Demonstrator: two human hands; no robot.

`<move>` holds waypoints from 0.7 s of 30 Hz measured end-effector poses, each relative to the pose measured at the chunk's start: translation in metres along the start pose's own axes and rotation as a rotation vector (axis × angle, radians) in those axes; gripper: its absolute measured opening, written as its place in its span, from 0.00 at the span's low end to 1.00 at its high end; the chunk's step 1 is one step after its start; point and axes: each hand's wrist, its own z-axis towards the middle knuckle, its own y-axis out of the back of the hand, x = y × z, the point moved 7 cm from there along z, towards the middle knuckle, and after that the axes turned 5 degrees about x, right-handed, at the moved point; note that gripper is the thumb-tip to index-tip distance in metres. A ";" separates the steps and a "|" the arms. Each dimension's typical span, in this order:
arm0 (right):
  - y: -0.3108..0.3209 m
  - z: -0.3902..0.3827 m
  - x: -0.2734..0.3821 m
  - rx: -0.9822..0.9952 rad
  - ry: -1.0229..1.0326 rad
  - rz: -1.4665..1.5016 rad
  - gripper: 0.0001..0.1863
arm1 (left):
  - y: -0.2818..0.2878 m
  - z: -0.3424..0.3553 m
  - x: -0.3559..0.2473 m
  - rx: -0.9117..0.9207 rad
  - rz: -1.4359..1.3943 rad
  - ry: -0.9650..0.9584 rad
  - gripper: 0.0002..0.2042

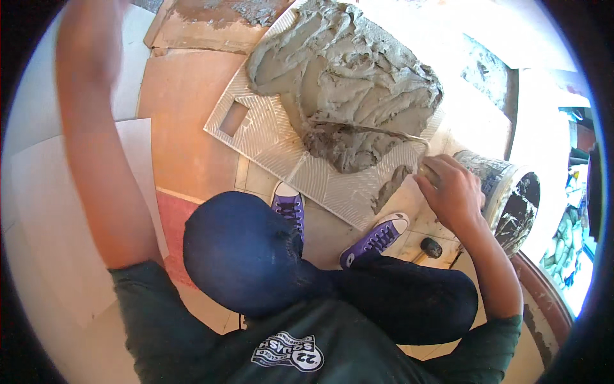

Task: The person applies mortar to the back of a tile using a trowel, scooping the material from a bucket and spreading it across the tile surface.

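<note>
Head view: right hand (451, 191) wrapped around a trowel (387, 130).
Leftward from that nearer hand, the blade's long axis runs into grey mortar (364, 77) on a ridged tile (265, 137); farther left, the left hand (91, 38) is blurred, its grip impossible to tell.

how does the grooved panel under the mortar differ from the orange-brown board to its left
Surface: the grooved panel is covered in combed lines, while the orange-brown board looks smooth.
Load: the grooved panel carries a thick heap of grey mortar; the visible part of the orange-brown board carries none.
Colour: the grooved panel is pale grey, the orange-brown board much warmer.
Shared: both lie flat, broad side up.
</note>
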 end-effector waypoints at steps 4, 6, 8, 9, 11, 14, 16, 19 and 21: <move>-0.007 -0.012 -0.015 -0.114 -0.005 0.049 0.15 | -0.028 -0.144 0.189 0.082 -0.123 0.427 0.16; -0.015 -0.008 -0.024 -0.159 0.006 0.052 0.15 | -0.066 -0.232 0.235 -0.033 -0.115 0.755 0.15; -0.066 0.000 -0.036 0.340 -0.069 0.114 0.16 | -0.083 -0.316 0.278 -0.076 -0.133 0.980 0.17; -0.071 0.004 -0.029 0.348 -0.064 0.114 0.16 | -0.082 -0.365 0.307 -0.103 -0.147 1.088 0.18; -0.087 0.005 -0.021 0.416 -0.117 0.031 0.17 | -0.097 -0.415 0.324 -0.124 -0.183 1.210 0.19; -0.094 -0.012 -0.022 0.280 -0.115 0.202 0.16 | -0.139 -0.444 0.303 -0.272 -0.350 1.359 0.22; -0.096 -0.012 -0.027 0.253 -0.139 0.272 0.18 | -0.159 -0.426 0.291 -0.133 -0.523 1.256 0.24; -0.096 -0.013 -0.025 0.448 -0.220 0.316 0.19 | -0.161 -0.429 0.301 -0.124 -0.593 1.272 0.26; -0.093 -0.016 -0.021 0.485 -0.275 0.271 0.17 | -0.161 -0.426 0.301 -0.098 -0.633 1.269 0.28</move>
